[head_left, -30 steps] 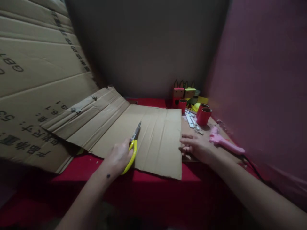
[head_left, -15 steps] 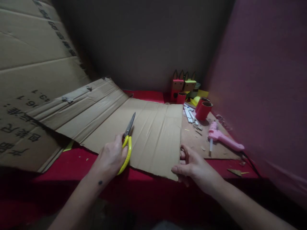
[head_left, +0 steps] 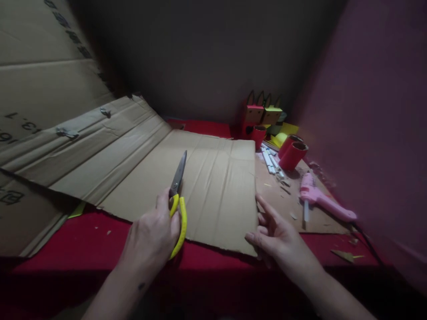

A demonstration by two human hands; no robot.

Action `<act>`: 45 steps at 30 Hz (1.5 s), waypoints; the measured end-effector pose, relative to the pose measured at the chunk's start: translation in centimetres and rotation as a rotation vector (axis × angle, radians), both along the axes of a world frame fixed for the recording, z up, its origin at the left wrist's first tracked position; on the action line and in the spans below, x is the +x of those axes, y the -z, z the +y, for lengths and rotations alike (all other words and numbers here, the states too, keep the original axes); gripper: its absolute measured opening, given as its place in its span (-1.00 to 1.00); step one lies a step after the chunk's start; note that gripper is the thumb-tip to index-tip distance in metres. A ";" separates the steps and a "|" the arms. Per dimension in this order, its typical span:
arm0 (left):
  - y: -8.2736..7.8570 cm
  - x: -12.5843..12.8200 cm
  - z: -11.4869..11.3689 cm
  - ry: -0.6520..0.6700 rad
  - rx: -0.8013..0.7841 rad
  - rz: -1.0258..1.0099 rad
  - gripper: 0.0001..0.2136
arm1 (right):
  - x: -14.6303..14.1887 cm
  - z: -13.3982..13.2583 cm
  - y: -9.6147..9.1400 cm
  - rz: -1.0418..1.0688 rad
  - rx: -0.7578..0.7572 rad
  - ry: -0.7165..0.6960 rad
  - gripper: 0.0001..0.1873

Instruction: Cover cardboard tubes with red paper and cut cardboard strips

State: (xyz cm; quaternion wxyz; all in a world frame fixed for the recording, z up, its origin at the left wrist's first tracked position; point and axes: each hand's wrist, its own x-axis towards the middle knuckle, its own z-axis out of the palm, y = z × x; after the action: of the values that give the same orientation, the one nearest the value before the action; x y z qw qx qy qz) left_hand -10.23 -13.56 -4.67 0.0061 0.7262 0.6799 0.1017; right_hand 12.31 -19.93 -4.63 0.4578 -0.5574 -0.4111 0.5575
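My left hand is closed on the yellow handles of a pair of scissors. Their metal blades point away from me, pressed together, over a large sheet of corrugated cardboard. At the sheet's near right corner, my right hand grips the edge, thumb on top and some fingers hidden beneath. The sheet lies creased across the red table and its left part slopes upward. Behind it on the left stands a bigger cardboard piece with black printing.
A pink glue gun rests on a brown board at the right. Near it are red tubes, white markers and cardboard scraps. Box figures with pointed ears stand at the back. A red cloth covers the table.
The view has shifted slightly, so the sheet's left part appears further left and the glue gun further right. Both hands keep their hold; the right index finger is now stretched further along the edge.
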 end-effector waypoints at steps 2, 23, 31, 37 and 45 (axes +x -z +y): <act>0.1 -0.1 0.0 0.007 0.019 -0.011 -0.58 | -0.1 0.0 0.1 0.033 -0.006 0.025 0.08; 2.5 -2.0 0.0 0.313 0.338 -0.249 -0.58 | -2.1 0.5 0.2 0.219 0.101 0.195 -0.15; 2.1 -1.7 -0.1 0.280 0.303 -0.341 -0.63 | -3.3 0.9 -0.2 0.250 0.151 0.258 -0.13; 2.0 -1.7 -0.3 0.249 0.181 -0.347 -0.61 | -3.4 1.2 0.0 0.201 0.216 0.221 -0.25; 1.9 -1.2 -0.4 0.199 0.116 -0.353 -0.59 | -3.0 1.6 -0.2 0.268 0.187 0.173 -0.27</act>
State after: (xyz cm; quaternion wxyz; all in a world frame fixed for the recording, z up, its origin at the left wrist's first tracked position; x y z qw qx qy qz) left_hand -11.44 -13.99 -6.54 0.0931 0.7599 0.5862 0.2651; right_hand 9.29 -18.31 -4.43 0.6046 -0.4665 -0.3469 0.5445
